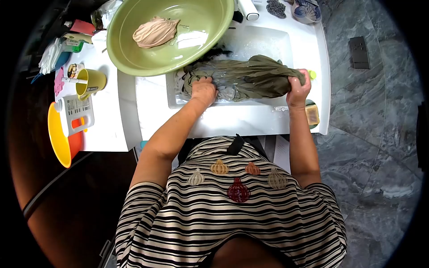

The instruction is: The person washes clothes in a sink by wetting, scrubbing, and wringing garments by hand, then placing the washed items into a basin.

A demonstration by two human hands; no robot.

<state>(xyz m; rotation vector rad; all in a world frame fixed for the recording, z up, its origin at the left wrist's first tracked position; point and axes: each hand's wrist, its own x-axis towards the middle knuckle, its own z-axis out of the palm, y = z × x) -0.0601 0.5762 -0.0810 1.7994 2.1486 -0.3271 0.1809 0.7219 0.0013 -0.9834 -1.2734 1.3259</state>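
A wet olive-green garment [259,78] stretches across the white sink [279,40], bunched and twisted at its right end. My right hand [298,89] is closed around that end, above the sink's right edge. At the other end, my left hand [204,91] has its fingers curled into the cloth near the sink's left side; the fingertips are hidden in the folds. Greyish fabric [228,93] shows under the garment beside my left hand. Something dark [216,52] lies behind it, partly covered, and I cannot make out what it is.
A large green basin [201,15] overhangs the sink's back left, with a beige cloth [154,32] inside. On the left stand a yellow cup [94,80], a white jug [78,117] and an orange-yellow basin [58,138]. A soap dish [312,114] sits by the right edge, a scrubber [276,8] behind.
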